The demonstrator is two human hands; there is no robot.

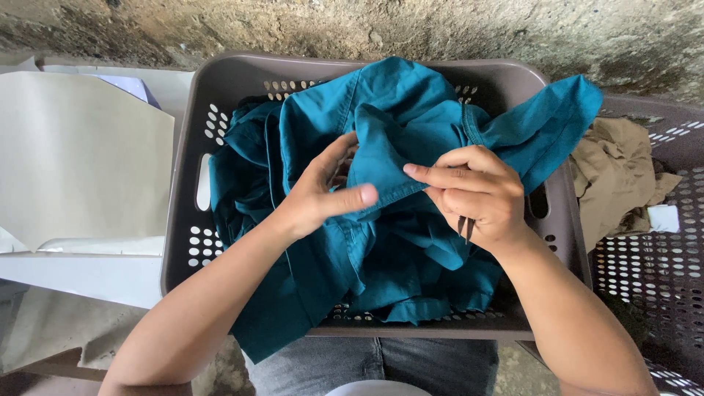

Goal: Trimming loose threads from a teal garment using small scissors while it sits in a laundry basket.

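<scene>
A teal garment (396,110) fills a grey perforated laundry basket (183,220) on my lap and spills over its near rim. My left hand (323,192) grips a fold of the teal cloth, thumb on top and fingers tucked behind it. My right hand (477,194) pinches the same hemmed edge from the right, with a small dark thin object showing between its lower fingers. Both hands sit close together over the middle of the basket.
A second grey perforated basket (660,271) at the right holds a tan garment (616,172). A white sheet-covered surface (81,161) lies at the left. A rough concrete wall (367,26) runs along the top. My jeans (381,363) show below the basket.
</scene>
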